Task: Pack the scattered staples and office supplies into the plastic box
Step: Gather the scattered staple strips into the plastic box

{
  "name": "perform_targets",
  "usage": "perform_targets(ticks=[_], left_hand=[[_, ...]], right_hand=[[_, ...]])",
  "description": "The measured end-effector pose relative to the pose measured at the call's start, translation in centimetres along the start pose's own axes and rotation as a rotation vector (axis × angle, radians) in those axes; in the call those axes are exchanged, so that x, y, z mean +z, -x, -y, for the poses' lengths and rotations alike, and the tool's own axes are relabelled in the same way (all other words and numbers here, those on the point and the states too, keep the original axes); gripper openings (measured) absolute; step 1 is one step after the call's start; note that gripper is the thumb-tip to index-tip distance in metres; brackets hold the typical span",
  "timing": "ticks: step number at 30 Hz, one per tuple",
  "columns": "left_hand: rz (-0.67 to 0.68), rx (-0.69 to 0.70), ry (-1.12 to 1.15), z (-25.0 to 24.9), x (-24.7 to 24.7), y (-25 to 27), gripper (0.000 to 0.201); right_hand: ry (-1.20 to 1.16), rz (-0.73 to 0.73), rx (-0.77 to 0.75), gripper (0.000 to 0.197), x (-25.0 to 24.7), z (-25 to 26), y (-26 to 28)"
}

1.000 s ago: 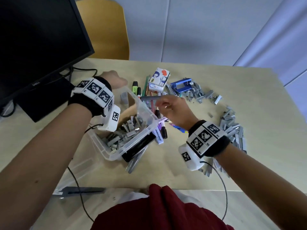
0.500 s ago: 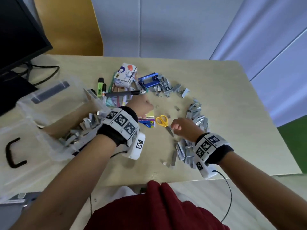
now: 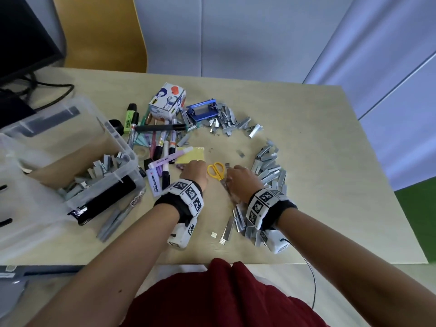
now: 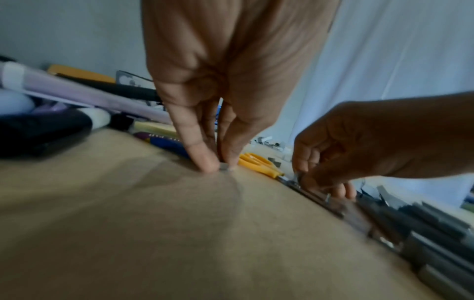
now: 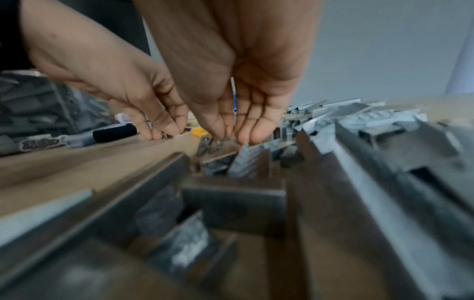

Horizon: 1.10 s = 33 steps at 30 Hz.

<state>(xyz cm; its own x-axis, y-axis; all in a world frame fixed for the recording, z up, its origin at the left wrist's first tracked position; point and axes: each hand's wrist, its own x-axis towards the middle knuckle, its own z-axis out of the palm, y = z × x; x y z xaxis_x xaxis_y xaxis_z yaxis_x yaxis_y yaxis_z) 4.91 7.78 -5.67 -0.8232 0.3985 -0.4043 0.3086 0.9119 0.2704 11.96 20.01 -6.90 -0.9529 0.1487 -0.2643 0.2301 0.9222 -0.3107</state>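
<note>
So the left hand (image 4: 218, 113) is pinching a small staple bit (image 4: 224, 166) flat on the table (image 3: 306, 166), right hand (image 3: 240, 180) pinching staples by the scissors (image 3: 215, 170), whose yellow handles point far. Plastic box (image 3: 127, 152) sits at the left, long axis running near to far.

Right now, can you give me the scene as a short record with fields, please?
left hand: pinches a small staple piece on the table
right hand: fingertips down on staples by the scissors; grip unclear
plastic box: at left, open, partly filled with staples
still loose: staple strips, markers, tape box
</note>
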Motion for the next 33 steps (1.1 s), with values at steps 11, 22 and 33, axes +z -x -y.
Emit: perform_targets(ticks=[11, 22, 33], left_hand=[[0.294, -0.182, 1.362, 1.8, -3.1, -1.4, 0.024], [0.356, -0.218, 1.588, 1.7, -3.5, -3.4, 0.035], [0.188, -0.220, 1.037, -1.7, -3.2, -6.5, 0.032]], right_hand=[[-1.723, 0.176, 0.289, 0.022, -4.3, -1.4, -0.9], [-0.307, 0.017, 0.113, 0.017, -2.4, -1.3, -4.6], [-0.308, -0.048, 0.119, 0.013, -3.4, -1.2, -5.0]])
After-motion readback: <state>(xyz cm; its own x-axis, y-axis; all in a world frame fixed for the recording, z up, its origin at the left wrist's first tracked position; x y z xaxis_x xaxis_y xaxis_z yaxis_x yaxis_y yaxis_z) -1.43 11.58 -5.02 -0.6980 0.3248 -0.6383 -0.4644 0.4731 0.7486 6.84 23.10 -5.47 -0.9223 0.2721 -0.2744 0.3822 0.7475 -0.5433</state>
